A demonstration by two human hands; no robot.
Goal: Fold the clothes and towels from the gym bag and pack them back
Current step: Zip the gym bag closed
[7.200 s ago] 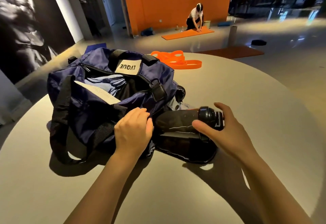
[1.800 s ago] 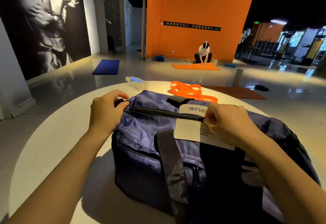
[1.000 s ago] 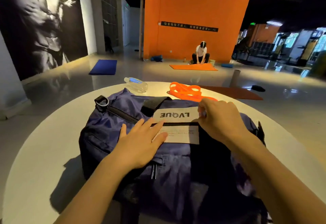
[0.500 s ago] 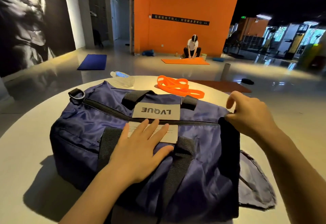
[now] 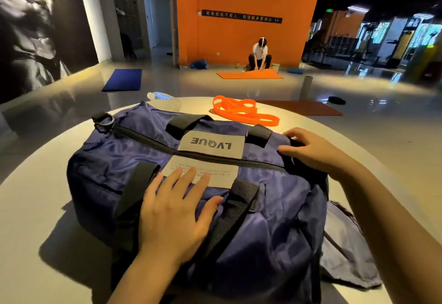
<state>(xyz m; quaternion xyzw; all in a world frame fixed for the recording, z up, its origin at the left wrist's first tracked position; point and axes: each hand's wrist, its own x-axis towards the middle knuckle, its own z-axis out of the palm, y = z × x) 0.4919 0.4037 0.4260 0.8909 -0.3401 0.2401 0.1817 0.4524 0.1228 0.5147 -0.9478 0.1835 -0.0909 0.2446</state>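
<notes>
The navy gym bag [image 5: 114, 160] with black straps and a grey LVQUE label lies on the round white table [image 5: 31, 208], its top zipper closed along its length. My left hand [image 5: 174, 210] lies flat on the bag's near side, fingers spread and straight, pressing the fabric just below a grey text patch. My right hand [image 5: 313, 150] rests on the bag's right end, fingers bent over the top edge near the zipper's end; I cannot see whether they pinch anything. No clothes or towels are visible outside the bag.
An orange resistance band [image 5: 241, 111] and a plastic water bottle [image 5: 162, 97] lie on the table behind the bag. A loose navy fabric flap [image 5: 346, 251] spreads on the table at the bag's right. A person kneels on an orange mat [image 5: 251, 74] far back.
The zipper went from partly open to closed as my right hand travelled to the bag's right end. My left hand moved from the bag's left end to lie flat on its side.
</notes>
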